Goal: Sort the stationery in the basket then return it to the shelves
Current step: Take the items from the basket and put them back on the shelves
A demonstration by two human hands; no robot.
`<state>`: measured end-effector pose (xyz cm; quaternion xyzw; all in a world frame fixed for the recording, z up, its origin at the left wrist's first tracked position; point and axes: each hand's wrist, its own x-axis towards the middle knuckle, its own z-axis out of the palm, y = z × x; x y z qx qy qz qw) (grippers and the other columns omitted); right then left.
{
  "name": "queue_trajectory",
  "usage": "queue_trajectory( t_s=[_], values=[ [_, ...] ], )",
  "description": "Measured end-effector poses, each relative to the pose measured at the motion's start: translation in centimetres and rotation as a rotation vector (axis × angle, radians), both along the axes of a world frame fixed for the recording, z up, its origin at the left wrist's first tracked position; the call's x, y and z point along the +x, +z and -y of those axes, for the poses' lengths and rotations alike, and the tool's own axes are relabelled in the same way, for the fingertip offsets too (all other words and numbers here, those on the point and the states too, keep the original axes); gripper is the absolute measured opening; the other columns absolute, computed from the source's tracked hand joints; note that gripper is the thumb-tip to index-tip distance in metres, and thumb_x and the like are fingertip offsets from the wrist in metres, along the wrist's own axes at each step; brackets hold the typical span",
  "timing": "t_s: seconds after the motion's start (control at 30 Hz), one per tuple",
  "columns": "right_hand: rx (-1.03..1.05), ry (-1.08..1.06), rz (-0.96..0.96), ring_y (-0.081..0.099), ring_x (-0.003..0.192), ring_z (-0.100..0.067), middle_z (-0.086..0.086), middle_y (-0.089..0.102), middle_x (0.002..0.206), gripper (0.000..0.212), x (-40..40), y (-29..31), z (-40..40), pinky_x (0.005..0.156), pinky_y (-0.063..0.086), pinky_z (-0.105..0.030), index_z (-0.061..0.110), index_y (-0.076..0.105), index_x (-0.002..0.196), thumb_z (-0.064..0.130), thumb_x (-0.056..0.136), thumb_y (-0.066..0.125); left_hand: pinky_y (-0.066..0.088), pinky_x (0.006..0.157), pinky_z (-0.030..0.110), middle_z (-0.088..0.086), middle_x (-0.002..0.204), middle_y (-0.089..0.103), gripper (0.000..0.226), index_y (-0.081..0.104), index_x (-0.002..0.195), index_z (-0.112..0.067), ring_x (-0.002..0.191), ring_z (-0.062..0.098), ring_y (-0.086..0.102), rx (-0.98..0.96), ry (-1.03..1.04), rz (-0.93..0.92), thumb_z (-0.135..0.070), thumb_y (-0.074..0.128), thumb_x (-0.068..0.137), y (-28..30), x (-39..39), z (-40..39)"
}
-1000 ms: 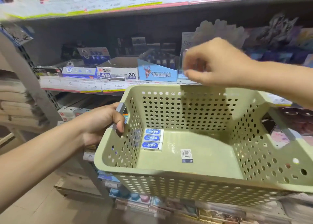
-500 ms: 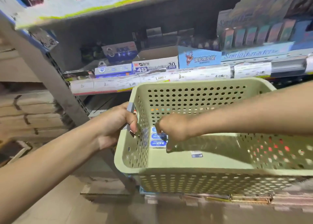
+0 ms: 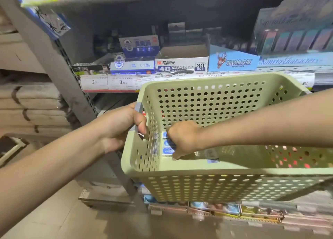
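Observation:
A pale green perforated basket [image 3: 216, 170] hangs in front of the stationery shelves. My left hand [image 3: 122, 126] grips its grey handle on the left side. My right hand [image 3: 183, 139] reaches down inside, to the left end of the floor. There its curled fingers close over a small stack of blue-labelled erasers [image 3: 168, 151], which it partly hides. A barcode sticker [image 3: 212, 156] lies on the basket floor just right of that hand.
Behind the basket, the shelf carries an open M&G eraser box [image 3: 182, 65], a blue eraser box [image 3: 232, 62] and smaller blue-white boxes [image 3: 133, 65]. A grey upright post [image 3: 59, 72] stands at the left. Lower shelves hold more packets [image 3: 216, 208].
My right hand came down from the shelf edge into the basket and closed over the erasers. The view moved closer to the shelf. My left hand has kept its hold on the handle.

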<state>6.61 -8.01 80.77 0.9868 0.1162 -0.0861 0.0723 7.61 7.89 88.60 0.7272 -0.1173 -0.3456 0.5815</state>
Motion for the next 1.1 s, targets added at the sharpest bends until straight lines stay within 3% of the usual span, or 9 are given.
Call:
queue_trajectory(
  t_s=[0.1, 0.23, 0.33, 0.47, 0.6, 0.7, 0.8, 0.93, 1.1],
  values=[
    [-0.043, 0.017, -0.031, 0.052, 0.071, -0.019, 0.007, 0.045, 0.061, 0.043, 0.2, 0.2, -0.4, 0.052, 0.038, -0.022, 0.018, 0.046, 0.055, 0.049, 0.072, 0.070, 0.047, 0.066, 0.034, 0.020, 0.089, 0.056, 0.072, 0.060, 0.106, -0.014, 0.066, 0.028, 0.053, -0.009, 0.030, -0.010, 0.007, 0.040, 0.040, -0.5, 0.2, -0.7],
    [-0.062, 0.053, -0.060, 0.055, 0.069, -0.018, 0.004, 0.054, 0.068, 0.037, 1.0, 0.0, -1.8, 0.048, 0.035, -0.019, 0.018, 0.054, 0.061, 0.050, 0.066, 0.072, 0.044, 0.066, 0.035, 0.021, 0.089, 0.055, 0.073, 0.058, 0.108, -0.009, 0.071, 0.031, 0.051, -0.023, 0.056, -0.014, 0.008, 0.040, 0.040, -0.9, 0.5, -1.7],
    [-0.074, 0.096, -0.050, 0.053, 0.065, -0.018, 0.002, 0.056, 0.073, 0.037, 1.6, -0.2, -3.4, 0.044, 0.032, -0.019, 0.017, 0.054, 0.060, 0.048, 0.064, 0.073, 0.044, 0.062, 0.033, 0.019, 0.079, 0.056, 0.068, 0.059, 0.100, -0.013, 0.062, 0.028, 0.051, -0.044, 0.084, -0.015, 0.008, 0.039, 0.039, -0.8, 1.2, -3.0],
    [-0.085, 0.127, -0.016, 0.051, 0.066, -0.019, 0.005, 0.045, 0.058, 0.037, 2.5, 0.6, -5.8, 0.043, 0.030, -0.019, 0.017, 0.051, 0.058, 0.047, 0.065, 0.072, 0.046, 0.063, 0.032, 0.019, 0.082, 0.059, 0.076, 0.059, 0.110, -0.010, 0.059, 0.028, 0.054, -0.037, 0.096, 0.013, 0.009, 0.040, 0.039, -0.3, 2.6, -5.5],
    [-0.042, 0.113, -0.035, 0.058, 0.070, -0.020, 0.006, 0.046, 0.057, 0.040, 3.7, 1.3, -8.6, 0.044, 0.031, -0.019, 0.018, 0.049, 0.057, 0.049, 0.064, 0.074, 0.046, 0.059, 0.030, 0.011, 0.062, 0.062, 0.061, 0.059, 0.100, -0.014, 0.048, 0.022, 0.056, -0.010, 0.054, 0.022, 0.012, 0.041, 0.048, 0.6, 4.3, -8.3],
    [-0.007, 0.089, -0.067, 0.053, 0.065, -0.018, 0.007, 0.046, 0.054, 0.043, 4.7, 2.1, -10.7, 0.043, 0.030, -0.020, 0.017, 0.048, 0.054, 0.049, 0.065, 0.075, 0.045, 0.064, 0.033, 0.015, 0.072, 0.061, 0.059, 0.060, 0.100, -0.015, 0.057, 0.026, 0.055, -0.012, 0.030, 0.015, 0.016, 0.037, 0.055, 1.2, 5.6, -10.3],
    [0.037, 0.071, -0.084, 0.052, 0.059, -0.018, 0.006, 0.047, 0.052, 0.044, 5.5, 2.9, -12.3, 0.044, 0.033, -0.021, 0.017, 0.050, 0.054, 0.050, 0.064, 0.076, 0.047, 0.062, 0.033, 0.015, 0.071, 0.063, 0.060, 0.062, 0.097, -0.018, 0.054, 0.025, 0.058, 0.010, -0.013, 0.020, 0.013, 0.040, 0.051, 1.5, 6.7, -12.0],
    [0.103, 0.021, -0.105, 0.048, 0.050, -0.014, 0.007, 0.048, 0.049, 0.042, 6.0, 4.8, -13.2, 0.045, 0.035, -0.022, 0.018, 0.057, 0.054, 0.054, 0.061, 0.078, 0.048, 0.059, 0.031, 0.015, 0.070, 0.062, 0.056, 0.059, 0.095, -0.017, 0.052, 0.026, 0.057, 0.009, -0.080, 0.023, 0.019, 0.027, 0.066, 1.6, 8.1, -13.4],
    [0.230, -0.079, -0.123, 0.049, 0.045, -0.007, 0.008, 0.056, 0.046, 0.025, 6.0, 9.5, -12.1, 0.044, 0.036, -0.016, 0.017, 0.064, 0.055, 0.036, 0.064, 0.076, 0.052, 0.054, 0.034, 0.012, 0.069, 0.069, 0.058, 0.062, 0.093, -0.020, 0.053, 0.025, 0.065, 0.002, -0.120, -0.017, 0.019, 0.027, 0.068, 1.2, 9.3, -14.2]
  ],
)
